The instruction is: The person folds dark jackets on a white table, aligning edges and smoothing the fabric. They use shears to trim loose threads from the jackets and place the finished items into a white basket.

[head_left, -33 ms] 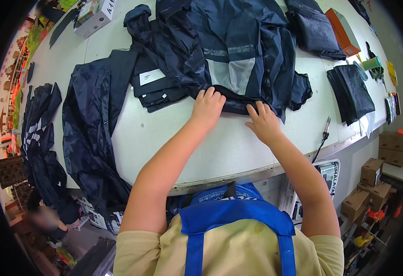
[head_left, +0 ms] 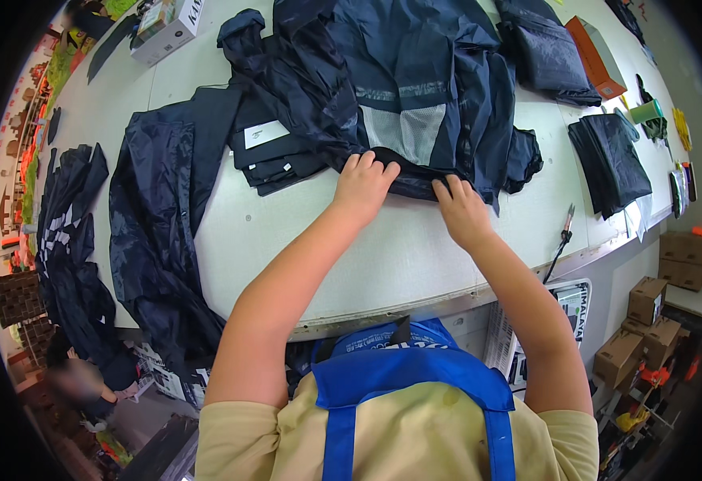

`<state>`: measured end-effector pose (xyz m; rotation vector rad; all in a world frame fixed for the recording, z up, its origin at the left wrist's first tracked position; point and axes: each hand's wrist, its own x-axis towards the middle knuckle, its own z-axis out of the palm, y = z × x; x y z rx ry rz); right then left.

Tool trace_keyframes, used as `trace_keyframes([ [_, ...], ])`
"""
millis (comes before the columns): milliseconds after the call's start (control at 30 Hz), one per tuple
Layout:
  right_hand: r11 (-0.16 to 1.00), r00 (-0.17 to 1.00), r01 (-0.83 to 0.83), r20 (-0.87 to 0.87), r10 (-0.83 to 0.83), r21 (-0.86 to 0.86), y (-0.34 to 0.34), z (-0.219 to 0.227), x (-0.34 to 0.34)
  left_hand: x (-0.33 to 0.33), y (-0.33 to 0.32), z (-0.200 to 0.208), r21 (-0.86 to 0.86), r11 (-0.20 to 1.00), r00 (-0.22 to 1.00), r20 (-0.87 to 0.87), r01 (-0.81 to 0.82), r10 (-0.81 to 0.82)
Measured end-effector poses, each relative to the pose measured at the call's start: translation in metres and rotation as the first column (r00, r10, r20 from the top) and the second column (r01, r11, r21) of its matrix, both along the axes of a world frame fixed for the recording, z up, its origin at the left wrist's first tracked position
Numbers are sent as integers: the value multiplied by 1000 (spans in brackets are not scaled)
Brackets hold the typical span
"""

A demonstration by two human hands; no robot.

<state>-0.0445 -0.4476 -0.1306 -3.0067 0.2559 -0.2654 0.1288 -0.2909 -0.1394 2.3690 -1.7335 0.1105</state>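
Observation:
A dark navy jacket [head_left: 395, 60] lies spread on the white table, its hem toward me and a light grey mesh panel [head_left: 403, 131] showing near that hem. My left hand [head_left: 363, 188] is closed on the hem left of the middle, its fingers curled over the edge. Farther right, my right hand [head_left: 463, 210] pinches the same hem, with the thumb mostly hidden. Between the two hands the black edge band [head_left: 417, 189] is bunched up and slightly raised. Folded black garments [head_left: 287, 178] with a white card [head_left: 265, 133] lie partly under the jacket's left side.
Dark garments [head_left: 151, 192] hang over the table's left edge, with another dark pile [head_left: 69, 232] beyond. At right are bagged black clothing [head_left: 611, 164], an orange box [head_left: 595, 56] and a thin pointed tool [head_left: 566, 228]. Cartons [head_left: 639, 345] stand lower right. Another person [head_left: 86, 389] is at lower left.
My right hand has shifted slightly right and its thumb has drawn in against the hem. My left fingers have moved a little along the edge. The jacket lies nearly the same.

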Motion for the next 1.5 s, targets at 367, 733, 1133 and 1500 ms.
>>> trace_keyframes([
  [367,950,992,-124,34,120,288,63,-7,-60,-35,80,15,219,966,981,-168,134,-98],
  [733,900,964,158,132,-229,405,67,2,-71,-141,40,-10,-98,995,916,-401,-13,-27],
  [1133,215,939,338,-312,-144,916,38,-5,-102,-157,28,-2,-8,980,754,-639,-199,148],
  [1500,160,953,284,-259,-160,945,49,11,-104,-144,41,4,-178,972,664,-747,-156,-30],
])
